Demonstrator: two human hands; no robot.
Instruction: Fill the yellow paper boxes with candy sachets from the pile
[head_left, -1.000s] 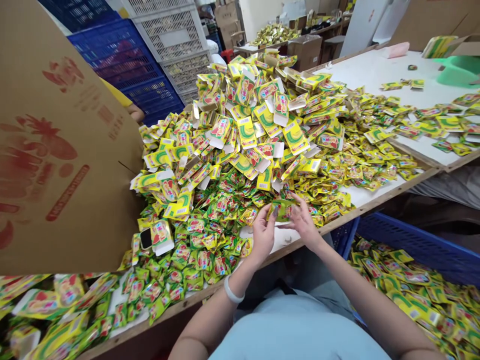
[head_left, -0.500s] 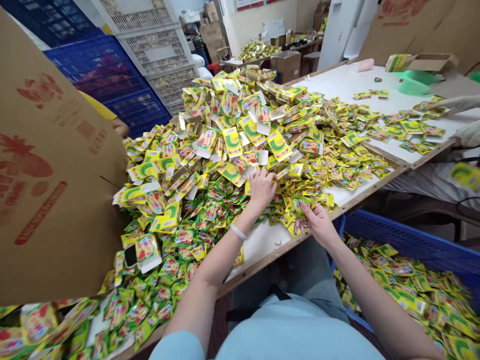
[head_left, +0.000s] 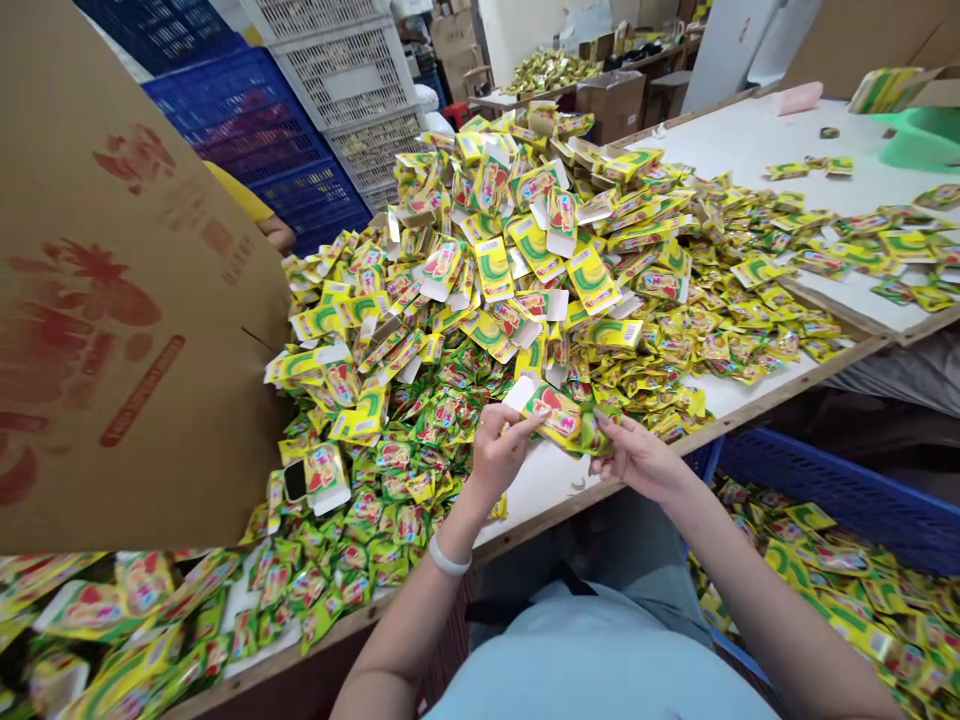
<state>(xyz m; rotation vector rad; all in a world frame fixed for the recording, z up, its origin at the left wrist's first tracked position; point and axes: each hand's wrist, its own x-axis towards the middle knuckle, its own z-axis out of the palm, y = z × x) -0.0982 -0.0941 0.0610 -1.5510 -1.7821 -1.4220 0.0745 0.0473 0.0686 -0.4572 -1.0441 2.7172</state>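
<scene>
My left hand [head_left: 496, 458] is closed on a small yellow candy box [head_left: 553, 412] with a red fruit print, its white flap sticking out at the left end. The box lies tilted above the front of the table. At its right end my right hand [head_left: 637, 458] pinches green candy sachets [head_left: 595, 434], which touch the box; whether they are partly inside it I cannot tell. Just beyond both hands rises a heap of yellow boxes [head_left: 495, 270], many with open flaps. Loose green sachets [head_left: 390, 460] spread to the left, and yellow sachets [head_left: 720, 345] to the right.
A large cardboard carton [head_left: 150, 400] stands at the left. Below the table's wooden edge [head_left: 795, 395], a blue crate [head_left: 840, 490] at the right holds many boxes. Stacked crates [head_left: 352, 80] stand behind. Another person's arm [head_left: 276, 232] shows behind the carton.
My left hand has drawn back from the heap with a box and brought it to my right hand. The sachets in my right hand now meet the box's end. The view has shifted left.
</scene>
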